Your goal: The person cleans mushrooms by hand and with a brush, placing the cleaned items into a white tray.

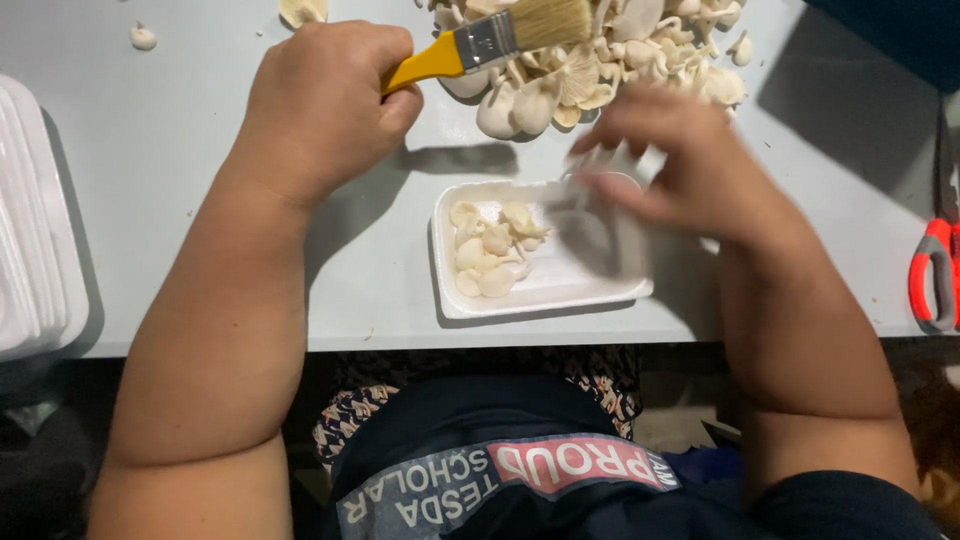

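Note:
My left hand (pixel 325 95) is closed around the yellow handle of a flat paintbrush (pixel 495 38), whose bristles hover over a heap of pale oyster mushrooms (pixel 590 60) at the table's far edge. A white foam tray (pixel 600 285) lies on the grey table in front of me, with several small mushroom pieces (pixel 490 248) in its left half. My right hand (pixel 680 165) is blurred with motion just above the tray's right side. Whether its fingers hold a mushroom cannot be told.
A stack of white foam trays (pixel 35 230) sits at the left edge of the table. Red-handled scissors (pixel 935 270) lie at the right edge. Two stray mushroom bits (pixel 143 37) rest on the grey table top at the far left.

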